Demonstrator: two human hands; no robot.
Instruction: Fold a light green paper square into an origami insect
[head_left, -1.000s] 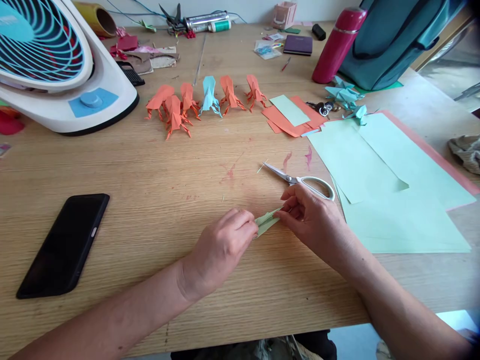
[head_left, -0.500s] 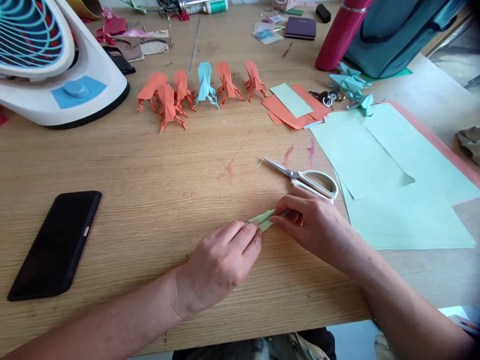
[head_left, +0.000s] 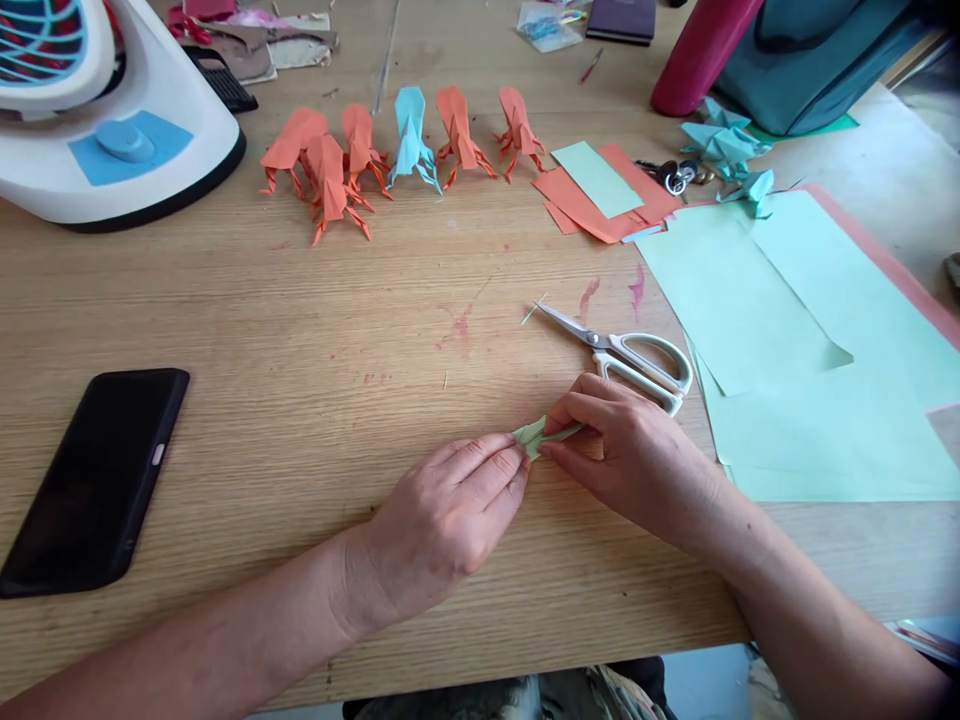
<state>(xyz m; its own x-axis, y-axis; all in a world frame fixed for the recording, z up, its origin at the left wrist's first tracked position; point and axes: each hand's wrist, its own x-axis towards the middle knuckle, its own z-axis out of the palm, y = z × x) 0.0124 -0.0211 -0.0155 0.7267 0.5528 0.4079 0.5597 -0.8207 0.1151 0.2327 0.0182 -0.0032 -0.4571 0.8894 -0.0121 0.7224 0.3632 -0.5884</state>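
Note:
A small piece of folded light green paper [head_left: 531,437] lies low over the table between my hands. My left hand [head_left: 454,505] is closed on its left end, fingertips pressing it, and covers much of it. With thumb and forefinger, my right hand [head_left: 619,450] pinches the right part, where a narrow strip sticks out under the fingers. Just beyond my right hand lie scissors [head_left: 600,343] with white handles, their blades pointing to the upper left. A thin green paper scrap [head_left: 532,309] is by the blade tip.
Folded orange paper figures [head_left: 328,180] and a blue one [head_left: 410,140] stand at the back. Green sheets [head_left: 810,420] lie right, near orange paper pieces [head_left: 559,190] and keys [head_left: 675,175]. A phone [head_left: 94,480] lies left, a white fan [head_left: 172,120] behind it. A pink bottle [head_left: 701,60] stands back right.
The view has tilted down slightly. My right thumb and forefinger have shifted a little on the paper, and a strip now shows beneath them. My left hand stays on the left end.

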